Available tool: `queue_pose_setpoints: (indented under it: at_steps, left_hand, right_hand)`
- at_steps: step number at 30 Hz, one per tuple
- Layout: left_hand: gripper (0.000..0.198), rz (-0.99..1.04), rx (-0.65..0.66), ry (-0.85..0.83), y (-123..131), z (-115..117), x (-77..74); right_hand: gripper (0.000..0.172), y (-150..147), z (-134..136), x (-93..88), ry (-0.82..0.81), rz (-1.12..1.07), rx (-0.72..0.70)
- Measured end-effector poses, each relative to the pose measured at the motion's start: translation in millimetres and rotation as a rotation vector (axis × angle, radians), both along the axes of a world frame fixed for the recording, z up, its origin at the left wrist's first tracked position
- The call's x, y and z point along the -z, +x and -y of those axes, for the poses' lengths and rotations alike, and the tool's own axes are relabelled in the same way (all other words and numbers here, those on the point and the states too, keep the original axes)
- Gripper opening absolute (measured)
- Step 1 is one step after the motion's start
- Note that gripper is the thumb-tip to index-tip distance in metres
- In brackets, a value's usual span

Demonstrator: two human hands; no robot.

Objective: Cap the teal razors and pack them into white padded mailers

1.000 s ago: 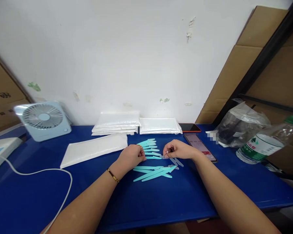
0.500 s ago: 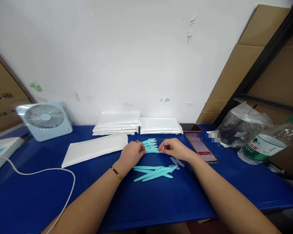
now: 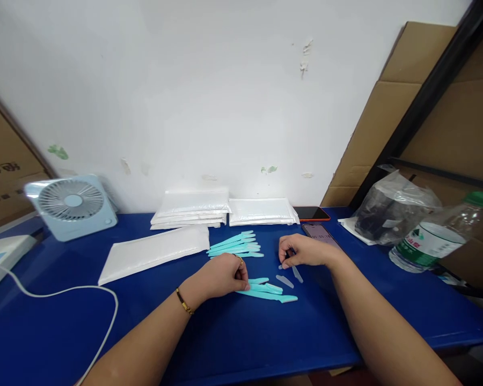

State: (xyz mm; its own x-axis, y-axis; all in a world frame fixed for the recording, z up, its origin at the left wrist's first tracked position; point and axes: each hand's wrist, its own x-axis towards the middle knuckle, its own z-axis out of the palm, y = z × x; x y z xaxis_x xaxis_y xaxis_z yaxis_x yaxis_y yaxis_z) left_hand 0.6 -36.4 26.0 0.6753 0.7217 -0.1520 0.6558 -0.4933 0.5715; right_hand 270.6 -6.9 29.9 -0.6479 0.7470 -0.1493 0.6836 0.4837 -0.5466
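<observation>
My left hand (image 3: 229, 276) is pinched over the handle end of a turquoise eyebrow razor (image 3: 270, 296) in the nearer pile. Other razors of that small pile (image 3: 268, 288) lie just beyond its fingertips. Behind, a fanned row of turquoise eyebrow razors (image 3: 235, 245) rests on the blue table, blades toward the right. My right hand (image 3: 300, 250) has thumb and fingers together on a small clear blade cover (image 3: 280, 266), partly hidden by the fingers. Two more clear blade covers, one in front (image 3: 285, 281) and one beside it (image 3: 297, 274), lie below this hand.
White padded mailers (image 3: 189, 208) are stacked against the wall, with another stack (image 3: 263, 212) alongside. A single mailer (image 3: 155, 252) lies to the left. Phones (image 3: 312, 213), a water bottle (image 3: 430, 244) and a bagged dark item (image 3: 380, 212) occupy the right; a fan (image 3: 73, 206) and cable (image 3: 108, 316) the left.
My left hand has left the back row and come down to the nearer pile. My right hand has moved right and toward me, to the clear covers. The back row is now uncovered.
</observation>
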Motion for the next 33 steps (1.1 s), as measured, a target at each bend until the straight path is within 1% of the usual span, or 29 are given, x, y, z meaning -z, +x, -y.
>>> queue_pose_setpoints:
  at_steps: [3, 5, 8, 10, 12, 15, 21, 26, 28, 30, 31, 33]
  left_hand:
    - [0.024, 0.029, -0.065, 0.007, -2, -5, 1.9]
    - [0.024, 0.04, -0.155, 0.058, -4, -10, 3.2]
    - [0.02, 0.015, -0.27, 0.169, -7, -18, 5.8]
    - [0.016, 0.0, -0.29, 0.226, -8, -21, 7.6]
    - [0.014, -0.009, -0.295, 0.262, -9, -23, 9.0]
    - [0.012, -0.04, -0.299, 0.282, -9, -23, 9.8]
    - [0.011, -0.055, -0.299, 0.277, -8, -23, 8.9]
    - [0.01, -0.049, -0.282, 0.291, -1, -22, 12.2]
    - [0.01, -0.043, -0.287, 0.337, 0, -22, 12.0]
    - [0.014, -0.007, -0.29, 0.383, -2, -22, 9.6]
    - [0.017, 0.014, -0.267, 0.385, -4, -22, 7.8]
    - [0.02, 0.03, -0.154, 0.339, -10, -22, 3.8]
  right_hand:
    - [0.023, -2, 1, 0.2, 0.015, 0.01, 0.087]
    - [0.022, -4, 1, 2.7, 0.015, -0.016, 0.159]
    - [0.021, -6, -2, 9.8, -0.067, -0.109, 0.211]
    - [0.02, -8, -5, 14.2, -0.129, -0.184, 0.205]
    - [0.017, -9, -6, 16.9, -0.136, -0.234, 0.19]
    - [0.013, -12, -7, 17.4, -0.1, -0.252, 0.192]
    - [0.014, -24, -4, 18.5, -0.045, -0.244, 0.209]
    - [0.013, -39, -3, 20.8, 0.013, -0.268, 0.196]
    - [0.013, -34, -3, 17.3, 0.056, -0.254, 0.199]
    - [0.014, -22, -3, 11.2, 0.112, -0.221, 0.222]
    - [0.014, -14, -3, 7.8, 0.141, -0.196, 0.236]
    - [0.018, 0, -3, 2.0, 0.145, -0.109, 0.203]
